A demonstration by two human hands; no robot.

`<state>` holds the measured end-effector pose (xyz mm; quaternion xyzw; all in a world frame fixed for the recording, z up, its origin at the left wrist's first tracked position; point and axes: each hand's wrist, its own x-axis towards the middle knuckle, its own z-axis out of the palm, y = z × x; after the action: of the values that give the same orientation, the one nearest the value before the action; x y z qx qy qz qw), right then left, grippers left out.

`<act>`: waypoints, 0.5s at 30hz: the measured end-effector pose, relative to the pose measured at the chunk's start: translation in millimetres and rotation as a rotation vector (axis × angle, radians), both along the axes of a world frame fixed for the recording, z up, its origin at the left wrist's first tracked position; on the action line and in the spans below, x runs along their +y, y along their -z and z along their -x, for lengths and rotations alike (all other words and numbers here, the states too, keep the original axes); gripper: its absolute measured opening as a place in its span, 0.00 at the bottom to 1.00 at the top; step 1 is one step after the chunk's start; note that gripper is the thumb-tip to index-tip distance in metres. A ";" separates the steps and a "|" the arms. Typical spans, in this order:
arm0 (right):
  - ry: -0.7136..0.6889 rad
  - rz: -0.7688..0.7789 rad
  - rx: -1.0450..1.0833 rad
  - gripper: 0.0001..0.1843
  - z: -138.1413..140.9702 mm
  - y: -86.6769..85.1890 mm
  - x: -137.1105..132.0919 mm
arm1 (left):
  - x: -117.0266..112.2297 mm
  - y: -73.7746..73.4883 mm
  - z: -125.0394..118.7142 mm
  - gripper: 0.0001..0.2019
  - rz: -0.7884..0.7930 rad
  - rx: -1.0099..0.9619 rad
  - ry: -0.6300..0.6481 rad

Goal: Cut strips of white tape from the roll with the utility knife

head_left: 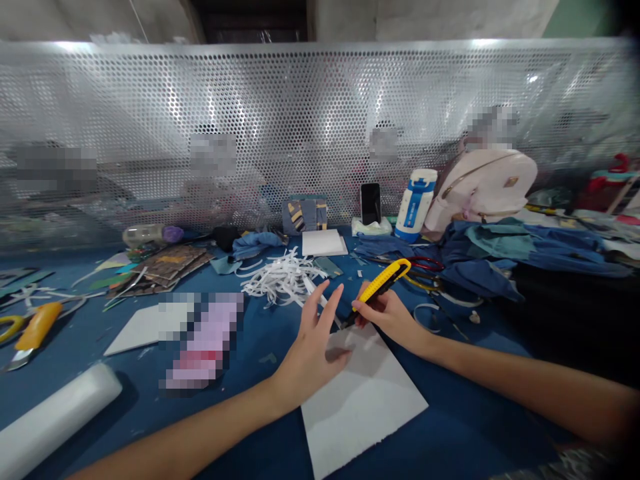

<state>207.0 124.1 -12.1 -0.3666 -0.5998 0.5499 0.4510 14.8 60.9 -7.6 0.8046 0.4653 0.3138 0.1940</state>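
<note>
Head view, single frame. Right hand [389, 317] closed round yellow utility knife [384, 281]. The knife body slants up and away to the right, its dark tip end pointing down-left at the far edge of white sheet [363, 400]. Blade too small to make out; contact with sheet cannot be told.

Left hand [311, 350] open, fingers [320, 303] spread and lifted, holding nothing. Heel of palm sits over the sheet's left part; pressing or hovering not clear.

Sheet lies flat on blue table [450, 420], directly before the person. Its near corner runs to the bottom of the frame and its far-left corner is hidden by the left hand.

Behind the hands is a heap of white paper strips [283, 277], partly screened by the left fingers. Far left: orange-handled cutter [34, 328], and white roll [55, 417] cut off by the frame edge. Second white sheet [143, 325] half covered by a pixelated patch.

Back row: phone [371, 203] and blue-and-white bottle [415, 203] against perforated metal screen [320, 113]; shapes behind the screen blurred
</note>
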 end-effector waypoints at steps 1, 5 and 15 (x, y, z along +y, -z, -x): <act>0.001 0.008 -0.005 0.21 0.0 0.8 0.7 | 0.0 -0.5 0.1 0.49 -0.004 0.007 0.001; -0.013 0.003 -0.007 0.21 -0.6 3.2 3.5 | 2.1 -0.5 -0.2 0.43 -0.031 0.068 0.063; -0.026 0.020 -0.016 0.22 -0.5 0.1 3.8 | 2.8 1.6 0.1 0.47 -0.027 0.050 0.058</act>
<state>207.5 127.9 -12.2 -0.3678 -0.6026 0.5587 0.4352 14.7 63.7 -9.1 0.8278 0.4423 0.2942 0.1806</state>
